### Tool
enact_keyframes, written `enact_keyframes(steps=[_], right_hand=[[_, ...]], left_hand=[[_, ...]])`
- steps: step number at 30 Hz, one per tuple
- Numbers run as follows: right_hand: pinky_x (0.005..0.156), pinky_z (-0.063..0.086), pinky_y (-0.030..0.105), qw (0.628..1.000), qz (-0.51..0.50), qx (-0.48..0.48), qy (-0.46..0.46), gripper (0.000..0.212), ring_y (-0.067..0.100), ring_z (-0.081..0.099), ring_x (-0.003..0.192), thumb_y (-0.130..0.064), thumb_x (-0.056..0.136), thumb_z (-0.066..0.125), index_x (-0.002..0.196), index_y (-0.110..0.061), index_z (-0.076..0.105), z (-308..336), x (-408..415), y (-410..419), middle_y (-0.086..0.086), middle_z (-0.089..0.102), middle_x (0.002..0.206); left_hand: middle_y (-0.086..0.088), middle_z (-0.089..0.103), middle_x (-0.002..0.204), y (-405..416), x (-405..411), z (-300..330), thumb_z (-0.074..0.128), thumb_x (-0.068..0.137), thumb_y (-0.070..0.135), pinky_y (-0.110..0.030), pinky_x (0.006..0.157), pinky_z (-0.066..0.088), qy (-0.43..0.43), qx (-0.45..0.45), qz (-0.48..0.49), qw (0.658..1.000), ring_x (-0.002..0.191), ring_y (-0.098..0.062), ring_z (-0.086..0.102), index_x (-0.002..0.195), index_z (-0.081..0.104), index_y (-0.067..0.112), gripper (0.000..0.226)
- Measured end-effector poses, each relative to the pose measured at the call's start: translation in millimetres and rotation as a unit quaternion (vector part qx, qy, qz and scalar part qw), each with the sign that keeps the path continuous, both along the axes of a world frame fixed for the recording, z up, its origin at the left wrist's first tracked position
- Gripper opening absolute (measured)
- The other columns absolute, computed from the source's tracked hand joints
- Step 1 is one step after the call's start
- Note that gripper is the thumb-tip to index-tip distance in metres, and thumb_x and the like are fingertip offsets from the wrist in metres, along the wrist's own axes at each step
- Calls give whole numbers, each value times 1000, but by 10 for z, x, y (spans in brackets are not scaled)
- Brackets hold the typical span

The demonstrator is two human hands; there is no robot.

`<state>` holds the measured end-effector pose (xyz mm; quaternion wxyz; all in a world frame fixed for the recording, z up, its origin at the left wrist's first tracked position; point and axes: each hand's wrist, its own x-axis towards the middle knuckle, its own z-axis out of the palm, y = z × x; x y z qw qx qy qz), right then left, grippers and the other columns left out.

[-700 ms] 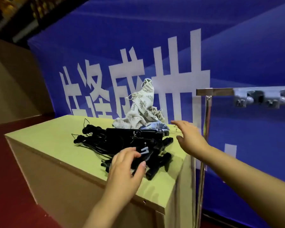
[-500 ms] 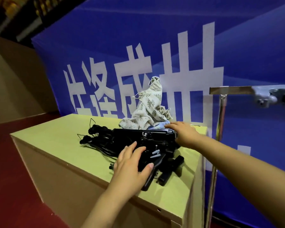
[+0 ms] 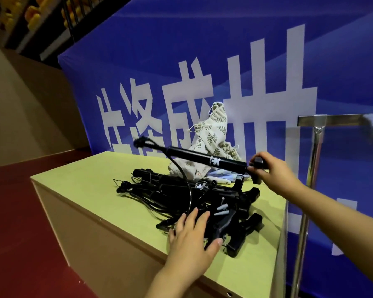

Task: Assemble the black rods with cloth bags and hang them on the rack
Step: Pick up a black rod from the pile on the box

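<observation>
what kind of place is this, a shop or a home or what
Probably a staged demo booth in a hall or warehouse, not a home: a large blue printed banner as backdrop, a plain box-like table, and a chrome display rack beside it.

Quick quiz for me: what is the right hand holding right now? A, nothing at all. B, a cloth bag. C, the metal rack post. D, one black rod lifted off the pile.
D: the right hand grips the end of a black rod raised above the pile of rods, while the left hand rests flat on the pile.
</observation>
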<state>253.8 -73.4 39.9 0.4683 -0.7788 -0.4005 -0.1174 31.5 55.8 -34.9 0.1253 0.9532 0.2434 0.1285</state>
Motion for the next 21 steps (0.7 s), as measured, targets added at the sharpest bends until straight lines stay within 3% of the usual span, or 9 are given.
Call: enact_keyframes(steps=[4,7,8,10,12,15,19,21], right_hand=[[72,47,24,995,6,96,39,14,23,60,96,-19,85,65,97,-18,58,155,24,-310,4,65,100],[88,51,46,989,22,133,62,12,24,60,100,-22,84,66,91,-28,58,211,16,-567,2,66,101],[89,50,50,987,23,143,65,13,23,61,100,-22,84,66,90,-30,57,220,9,-650,2,66,102],[89,52,49,981,35,176,79,13,22,61,102,-21,85,65,89,-30,57,249,-26,-838,2,67,103],[87,55,43,971,52,211,99,14,22,62,103,-16,86,63,88,-29,57,265,-79,-1009,5,67,105],[83,57,39,953,84,259,133,7,22,65,102,-20,86,63,91,-22,58,240,-153,-1318,6,69,102],[77,58,34,914,148,304,226,63,19,68,98,-60,51,79,93,-18,59,137,-258,-1732,5,72,102],[77,57,36,888,186,329,260,59,22,68,100,-57,52,80,91,-17,60,89,-309,-1902,7,72,104]], left_hand=[[14,1,158,-36,50,22,40,89,59,-54,115,-4,3,24,10,1000,146,-15,-10,146,15,40,65],[14,7,157,-16,58,48,32,86,64,-52,114,-8,-60,96,15,994,146,-12,-7,141,30,38,60],[11,13,156,2,56,63,28,84,65,-52,115,-6,-111,102,15,988,146,-13,-2,137,38,36,62],[3,31,150,37,38,122,30,82,62,-54,115,15,-231,80,17,970,143,-21,19,127,53,26,62],[-3,41,142,92,-1,188,36,82,58,-50,108,33,-286,62,35,956,134,-25,35,121,58,18,60],[-2,38,145,114,1,227,49,88,48,-45,108,32,-241,73,53,966,135,-22,33,128,53,20,49],[-1,29,152,66,80,224,48,92,44,-50,112,25,-160,83,80,980,140,-22,27,137,44,23,51],[-3,31,152,31,96,306,48,91,45,-54,112,24,-161,98,93,978,139,-24,31,139,43,21,53]])
